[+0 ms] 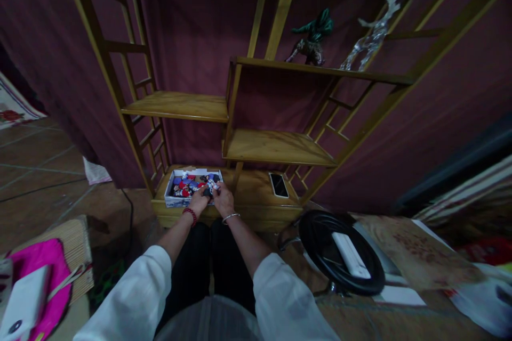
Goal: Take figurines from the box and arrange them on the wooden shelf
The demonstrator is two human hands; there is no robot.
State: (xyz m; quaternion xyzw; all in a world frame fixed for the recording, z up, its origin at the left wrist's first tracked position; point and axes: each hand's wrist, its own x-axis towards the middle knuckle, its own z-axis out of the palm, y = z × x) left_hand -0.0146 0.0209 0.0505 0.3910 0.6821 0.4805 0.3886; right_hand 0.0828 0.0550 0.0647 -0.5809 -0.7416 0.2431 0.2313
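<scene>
A white open box [181, 201] stands on the lowest wooden shelf, filled with several small figures [184, 186] in red, blue, white and black. Over its right front corner, my left hand [199, 202] and my right hand [224, 201] come together. Between their fingers is a small white and dark figure [211, 186], its details too small to read. Both hands have closed fingers on it. A red bead bracelet circles my left wrist, and a light bangle my right.
A phone [279, 185] lies on the bottom shelf to the right. Higher up stand a green-and-brown figurine [312, 40] and a clear figurine [373, 34]. A black round stool [308, 248] holds a white box [351, 254]. At left, a pink cloth [60, 277] carries a white device [26, 298].
</scene>
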